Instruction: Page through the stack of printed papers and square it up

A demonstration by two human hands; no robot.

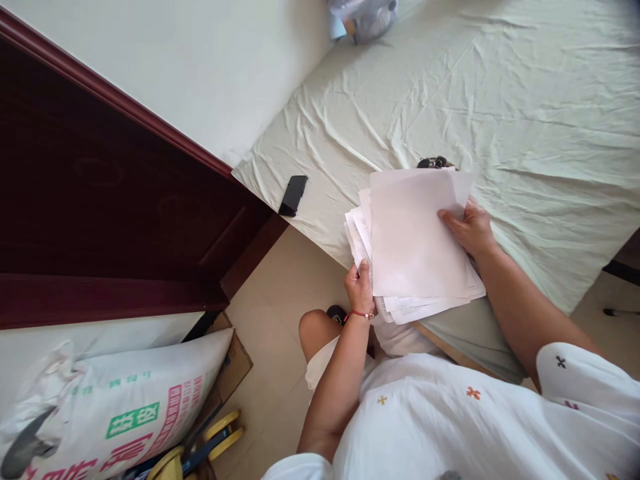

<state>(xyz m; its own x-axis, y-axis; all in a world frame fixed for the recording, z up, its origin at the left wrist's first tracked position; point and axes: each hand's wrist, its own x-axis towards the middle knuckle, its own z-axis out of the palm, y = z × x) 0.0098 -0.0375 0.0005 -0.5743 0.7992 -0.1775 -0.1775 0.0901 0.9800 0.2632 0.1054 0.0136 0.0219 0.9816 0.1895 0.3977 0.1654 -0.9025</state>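
Observation:
A stack of white paper sheets [413, 240] is held up over the near corner of a bed with a pale green sheet [500, 100]. My left hand [359, 287] grips the stack's lower left edge; a red cord is around that wrist. My right hand [470, 227] holds the right edge, thumb lying on the blank top sheet. Printed pages fan out unevenly under the top sheet. A small dark object [434, 162] peeks out just behind the stack's top edge on the bed.
A black phone [293, 195] lies near the bed's left corner. A dark red wooden door [100, 200] stands at left. A large printed white sack [115, 407] and yellow-handled tools [220, 433] sit on the tiled floor. A bag [363, 17] rests at the bed's far side.

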